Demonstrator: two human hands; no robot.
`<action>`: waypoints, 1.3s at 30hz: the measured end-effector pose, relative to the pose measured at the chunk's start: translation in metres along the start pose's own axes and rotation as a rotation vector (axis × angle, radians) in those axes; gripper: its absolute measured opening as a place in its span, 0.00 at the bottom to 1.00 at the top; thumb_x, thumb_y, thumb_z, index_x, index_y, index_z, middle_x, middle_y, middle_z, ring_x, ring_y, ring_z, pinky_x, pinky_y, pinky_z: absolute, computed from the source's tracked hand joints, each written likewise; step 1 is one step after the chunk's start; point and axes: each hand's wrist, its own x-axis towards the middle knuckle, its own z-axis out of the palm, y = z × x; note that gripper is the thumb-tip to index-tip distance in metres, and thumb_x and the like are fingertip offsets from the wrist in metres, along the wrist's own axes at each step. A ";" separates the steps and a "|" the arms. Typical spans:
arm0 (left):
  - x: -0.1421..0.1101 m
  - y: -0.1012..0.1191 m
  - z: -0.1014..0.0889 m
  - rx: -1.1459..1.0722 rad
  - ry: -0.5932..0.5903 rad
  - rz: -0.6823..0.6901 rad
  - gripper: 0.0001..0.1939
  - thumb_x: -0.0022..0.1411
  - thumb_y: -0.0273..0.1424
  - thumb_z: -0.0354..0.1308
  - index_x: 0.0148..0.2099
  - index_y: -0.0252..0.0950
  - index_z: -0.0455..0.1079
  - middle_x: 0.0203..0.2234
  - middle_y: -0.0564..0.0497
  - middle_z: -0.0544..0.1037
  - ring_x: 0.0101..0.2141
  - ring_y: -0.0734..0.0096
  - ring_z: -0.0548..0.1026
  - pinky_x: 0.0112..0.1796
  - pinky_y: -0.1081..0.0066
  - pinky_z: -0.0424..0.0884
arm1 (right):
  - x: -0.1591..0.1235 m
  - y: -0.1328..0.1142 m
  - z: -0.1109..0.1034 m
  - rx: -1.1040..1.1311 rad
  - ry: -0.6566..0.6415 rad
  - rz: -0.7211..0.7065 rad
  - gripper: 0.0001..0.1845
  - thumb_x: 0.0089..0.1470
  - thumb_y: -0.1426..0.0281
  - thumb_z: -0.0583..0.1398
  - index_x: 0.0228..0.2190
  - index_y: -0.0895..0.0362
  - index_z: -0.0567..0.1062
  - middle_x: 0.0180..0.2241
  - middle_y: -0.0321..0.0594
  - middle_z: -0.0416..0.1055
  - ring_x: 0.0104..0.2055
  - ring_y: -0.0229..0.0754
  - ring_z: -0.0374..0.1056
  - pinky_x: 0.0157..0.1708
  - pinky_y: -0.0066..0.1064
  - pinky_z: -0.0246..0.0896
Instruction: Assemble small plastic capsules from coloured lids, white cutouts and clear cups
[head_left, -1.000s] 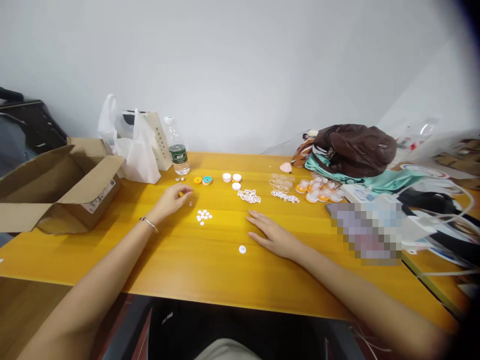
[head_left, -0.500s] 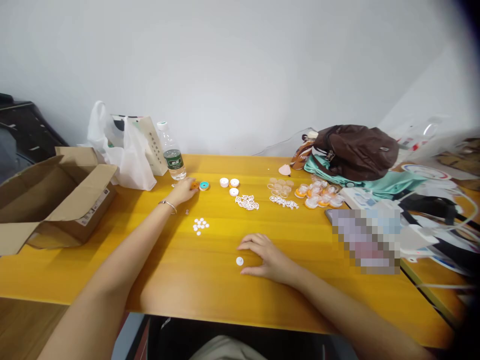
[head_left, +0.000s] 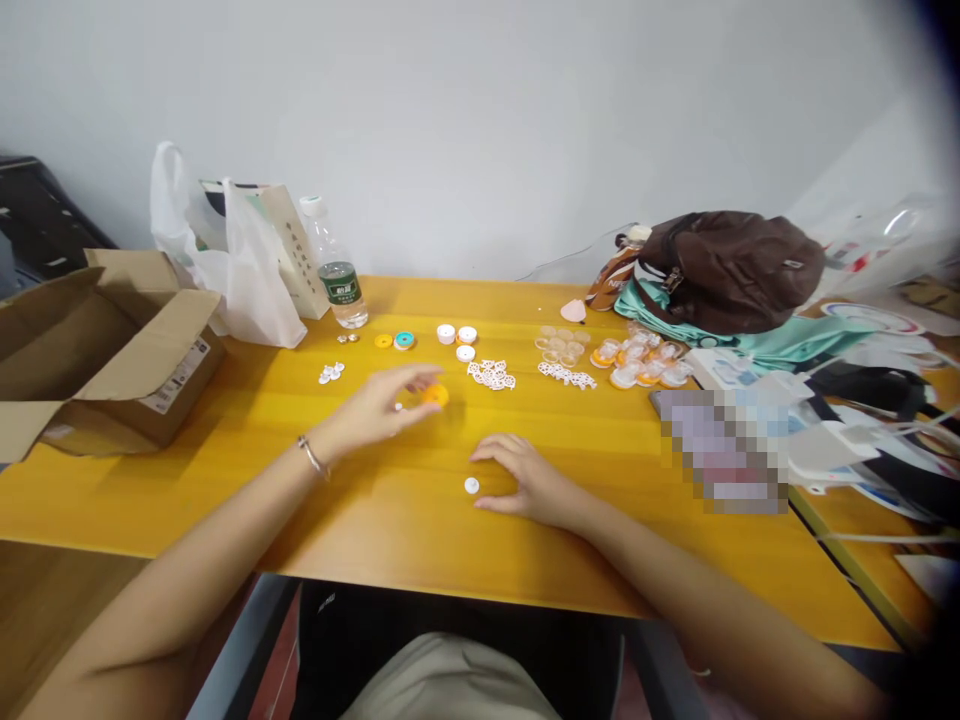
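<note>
Orange disc (head_left: 436,396) pinched in the left hand (head_left: 375,405)

From where I stand, it sits above the table (head_left: 360,540) between thumb and fingers, held nearly closed. Just nearer the table's front edge, the right hand (head_left: 529,482) curves wide, holding nothing, a white knobbed disc (head_left: 471,485) lying at its gap. Beyond are white openwork pieces (head_left: 491,376) and a teal-topped disc (head_left: 404,340); farther left stand a water bottle (head_left: 341,283) and an open cardboard box (head_left: 154,362).

Behind the glossy yellow table (head_left: 337,530) stands a plain pale grey wall (head_left: 450,120); reddish floor (head_left: 282,660) shows below
</note>
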 end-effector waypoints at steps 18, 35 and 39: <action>-0.029 0.023 0.058 0.085 -0.333 0.266 0.22 0.58 0.39 0.52 0.53 0.39 0.58 0.44 0.46 0.71 0.43 0.65 0.69 0.46 0.64 0.62 | -0.003 -0.002 -0.002 0.046 0.009 0.000 0.27 0.42 0.57 0.62 0.41 0.55 0.61 0.40 0.42 0.62 0.43 0.43 0.59 0.46 0.37 0.56; -0.019 -0.043 -0.040 0.196 -0.130 -0.202 0.13 0.56 0.39 0.52 0.38 0.37 0.70 0.34 0.50 0.76 0.34 0.68 0.73 0.36 0.70 0.68 | 0.007 -0.002 -0.012 0.103 -0.152 0.006 0.24 0.40 0.59 0.64 0.39 0.54 0.65 0.43 0.40 0.59 0.47 0.41 0.58 0.50 0.35 0.52; -0.013 -0.091 -0.052 0.126 -0.194 -0.325 0.13 0.53 0.39 0.54 0.36 0.36 0.70 0.33 0.50 0.77 0.34 0.68 0.73 0.38 0.68 0.68 | 0.012 -0.002 -0.015 0.110 -0.213 0.014 0.26 0.39 0.58 0.64 0.41 0.53 0.66 0.44 0.39 0.58 0.48 0.42 0.57 0.51 0.36 0.51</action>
